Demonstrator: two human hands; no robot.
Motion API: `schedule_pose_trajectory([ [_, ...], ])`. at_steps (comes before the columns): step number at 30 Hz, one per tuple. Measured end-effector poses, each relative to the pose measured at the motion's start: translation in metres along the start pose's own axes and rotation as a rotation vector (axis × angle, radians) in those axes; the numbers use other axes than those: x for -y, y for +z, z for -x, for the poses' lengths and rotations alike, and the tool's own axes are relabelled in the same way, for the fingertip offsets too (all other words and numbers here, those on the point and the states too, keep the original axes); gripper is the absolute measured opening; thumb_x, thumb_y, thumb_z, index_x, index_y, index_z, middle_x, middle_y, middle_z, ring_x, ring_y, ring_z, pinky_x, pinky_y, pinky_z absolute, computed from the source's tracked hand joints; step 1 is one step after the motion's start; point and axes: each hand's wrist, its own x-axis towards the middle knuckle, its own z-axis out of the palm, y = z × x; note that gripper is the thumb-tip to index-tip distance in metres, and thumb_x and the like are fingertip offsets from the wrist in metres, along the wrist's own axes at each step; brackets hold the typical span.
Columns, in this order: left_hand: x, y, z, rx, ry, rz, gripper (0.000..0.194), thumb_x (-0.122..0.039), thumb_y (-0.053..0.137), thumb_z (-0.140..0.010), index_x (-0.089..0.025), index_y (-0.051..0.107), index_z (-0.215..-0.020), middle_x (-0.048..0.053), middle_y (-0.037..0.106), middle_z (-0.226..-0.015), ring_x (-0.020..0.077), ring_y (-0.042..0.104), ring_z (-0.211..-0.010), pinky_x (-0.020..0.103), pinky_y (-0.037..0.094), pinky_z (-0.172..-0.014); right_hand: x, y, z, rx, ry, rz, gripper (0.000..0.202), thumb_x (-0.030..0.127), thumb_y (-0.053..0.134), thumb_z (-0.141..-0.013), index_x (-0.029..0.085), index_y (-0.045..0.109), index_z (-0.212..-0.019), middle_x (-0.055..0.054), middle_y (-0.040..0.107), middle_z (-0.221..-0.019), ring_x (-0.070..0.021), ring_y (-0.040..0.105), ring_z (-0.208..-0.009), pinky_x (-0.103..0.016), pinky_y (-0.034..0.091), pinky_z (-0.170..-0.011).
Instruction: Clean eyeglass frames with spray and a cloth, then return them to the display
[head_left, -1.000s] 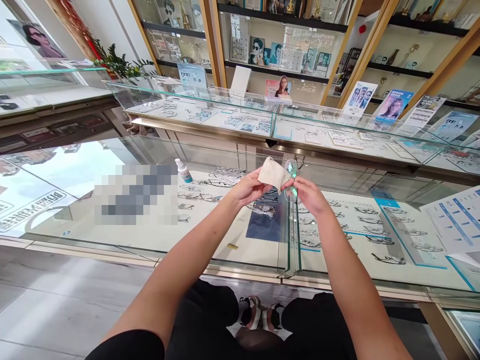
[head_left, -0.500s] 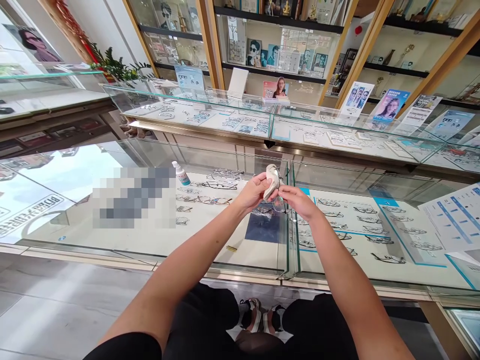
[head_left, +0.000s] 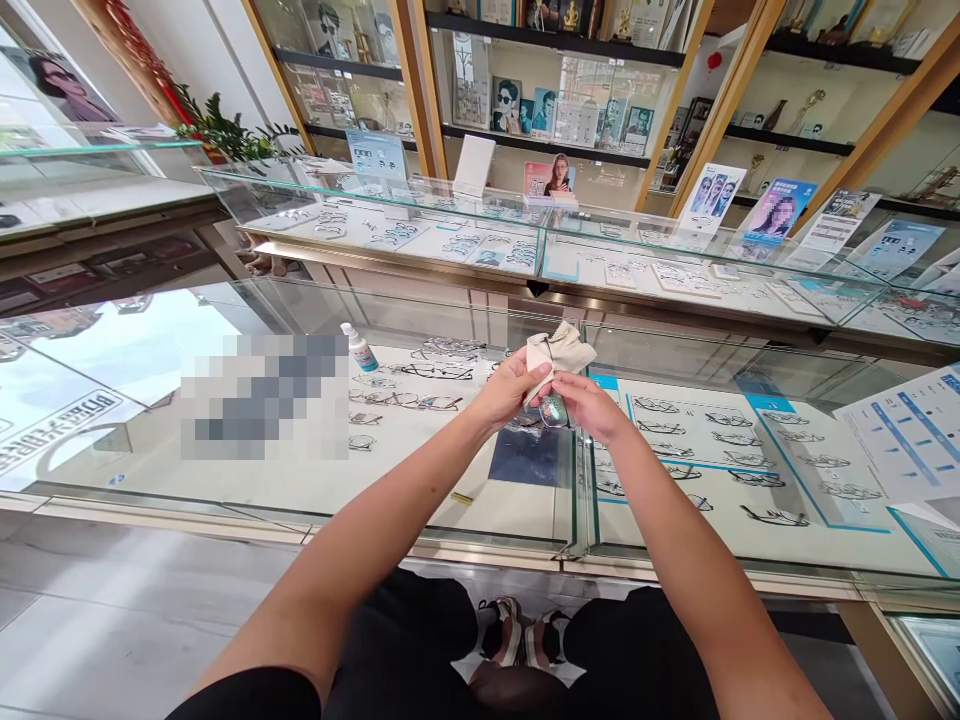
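Above the glass counter, my left hand (head_left: 511, 388) is closed on a cream cloth (head_left: 574, 352), which is folded around part of a pair of glasses (head_left: 554, 410). One lens hangs below the cloth, with a greenish reflection on it. The fingers of my right hand (head_left: 592, 405) pinch the glasses' frame beside that lens, close to my left fingertips. A dark blue mat (head_left: 523, 458) lies beneath my hands. To the left stands a white spray bottle (head_left: 361, 350) with a blue-green label.
Rows of glasses (head_left: 660, 428) lie in the glass case (head_left: 589, 540) on the right, more on the left. A small gold object (head_left: 461, 498) lies near the front edge. Another display counter (head_left: 420, 262) stands behind. A blurred patch covers part of the left counter.
The cloth has opened out and spread to the right above my fingers. The lower lens now shows more fully between my hands. My right hand has shifted slightly left and down.
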Motion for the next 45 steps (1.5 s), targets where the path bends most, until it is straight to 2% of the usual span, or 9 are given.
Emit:
schedule_pose_trajectory([
  [8, 0.004, 0.002, 0.002, -0.052, 0.055, -0.048, 0.046, -0.057, 0.083, -0.087, -0.019, 0.059, -0.093, -0.005, 0.059, -0.051, 0.0079, 0.045, -0.039, 0.020, 0.038, -0.044, -0.011, 0.001, -0.005, -0.009, 0.000, 0.045, 0.036, 0.058, 0.074, -0.093, 0.022, 0.080, -0.088, -0.007, 0.079, -0.097, -0.0207, 0.068, -0.090, -0.032, 0.052, -0.081],
  [12, 0.006, 0.003, 0.002, -0.112, 0.037, -0.080, 0.051, -0.067, 0.071, -0.093, -0.019, 0.059, -0.081, -0.004, 0.054, -0.043, 0.0076, 0.039, -0.033, 0.021, 0.030, -0.040, -0.012, 0.005, -0.005, 0.025, -0.002, 0.115, 0.036, 0.058, 0.073, -0.094, 0.023, 0.083, -0.090, -0.007, 0.079, -0.101, -0.0198, 0.065, -0.087, -0.032, 0.051, -0.080],
  [16, -0.002, -0.004, 0.001, -0.032, -0.008, -0.073, 0.059, -0.072, 0.064, -0.095, -0.018, 0.059, -0.072, 0.001, 0.057, -0.046, 0.0091, 0.044, -0.036, 0.023, 0.035, -0.042, -0.007, 0.004, -0.002, 0.019, -0.005, 0.138, 0.034, 0.056, 0.072, -0.094, 0.024, 0.084, -0.091, -0.007, 0.080, -0.102, -0.0207, 0.066, -0.091, -0.033, 0.052, -0.087],
  [20, -0.017, -0.010, 0.000, 0.100, -0.022, -0.023, 0.049, -0.059, 0.086, -0.083, -0.015, 0.065, -0.087, 0.004, 0.068, -0.064, 0.0140, 0.062, -0.054, 0.025, 0.046, -0.054, -0.003, -0.002, 0.000, -0.052, -0.007, 0.026, 0.033, 0.054, 0.077, -0.090, 0.022, 0.084, -0.086, -0.008, 0.079, -0.098, -0.0207, 0.068, -0.091, -0.032, 0.054, -0.085],
  [23, -0.019, -0.006, 0.002, 0.131, -0.004, -0.043, 0.049, -0.048, 0.093, -0.077, -0.015, 0.064, -0.099, 0.002, 0.068, -0.067, 0.0139, 0.062, -0.057, 0.024, 0.046, -0.056, -0.003, -0.001, 0.000, -0.095, 0.002, -0.028, 0.032, 0.053, 0.080, -0.086, 0.022, 0.084, -0.087, -0.008, 0.079, -0.094, -0.0208, 0.068, -0.086, -0.033, 0.055, -0.080],
  [28, -0.003, 0.001, 0.001, -0.031, 0.093, -0.075, 0.049, -0.063, 0.080, -0.087, -0.018, 0.062, -0.089, -0.004, 0.055, -0.047, 0.0084, 0.044, -0.038, 0.022, 0.035, -0.046, -0.010, 0.011, -0.002, -0.058, -0.032, 0.004, 0.029, 0.051, 0.078, -0.090, 0.023, 0.085, -0.089, -0.007, 0.078, -0.095, -0.0189, 0.064, -0.083, -0.033, 0.053, -0.080],
  [32, 0.002, -0.002, 0.000, -0.078, 0.068, -0.071, 0.057, -0.074, 0.065, -0.093, -0.019, 0.061, -0.076, -0.004, 0.048, -0.040, 0.0113, 0.043, -0.033, 0.024, 0.037, -0.040, -0.012, 0.015, -0.002, -0.034, -0.005, 0.039, 0.031, 0.052, 0.080, -0.090, 0.022, 0.087, -0.090, -0.007, 0.079, -0.095, -0.0168, 0.062, -0.078, -0.032, 0.051, -0.078],
  [39, -0.008, -0.011, -0.003, -0.053, -0.015, 0.078, 0.058, -0.057, 0.094, -0.073, -0.014, 0.066, -0.099, 0.004, 0.071, -0.072, 0.0137, 0.065, -0.057, 0.024, 0.051, -0.053, -0.005, -0.002, 0.000, -0.203, -0.003, -0.063, 0.031, 0.050, 0.088, -0.081, 0.022, 0.087, -0.095, -0.007, 0.082, -0.092, -0.0162, 0.065, -0.076, -0.031, 0.051, -0.074],
  [45, -0.007, -0.001, 0.001, -0.021, 0.057, -0.027, 0.054, -0.048, 0.094, -0.076, -0.016, 0.062, -0.104, -0.001, 0.067, -0.066, 0.0090, 0.055, -0.052, 0.019, 0.036, -0.048, -0.009, 0.005, -0.004, -0.198, -0.040, -0.076, 0.028, 0.047, 0.090, -0.079, 0.022, 0.086, -0.092, -0.006, 0.079, -0.087, -0.0184, 0.063, -0.081, -0.032, 0.048, -0.074],
])
